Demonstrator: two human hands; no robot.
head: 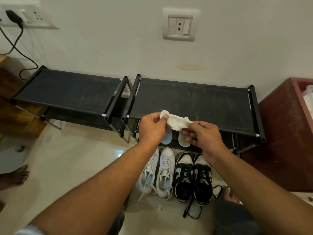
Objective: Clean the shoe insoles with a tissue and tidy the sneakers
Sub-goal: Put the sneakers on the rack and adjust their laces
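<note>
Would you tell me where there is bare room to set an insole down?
Bare: the tops of the left rack and right rack, against the wall. Crowded: the floor before the right rack, with white sneakers and black sneakers; insoles on its lower shelf.

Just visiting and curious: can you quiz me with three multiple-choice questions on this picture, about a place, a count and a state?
1. Where do the insoles lie?
A) on the top shelf
B) on the shoe rack's lower shelf
C) inside shoes

2. How many sneakers stand on the floor?
A) two
B) four
C) six

3. How is the tissue placed?
A) pinched by both hands
B) lying on the floor
C) stuffed into a shoe

Answers:
1 B, they show beneath the top shelf.
2 B, a white pair beside a black-and-white pair.
3 A, left hand and right hand each pinch an end.
</note>
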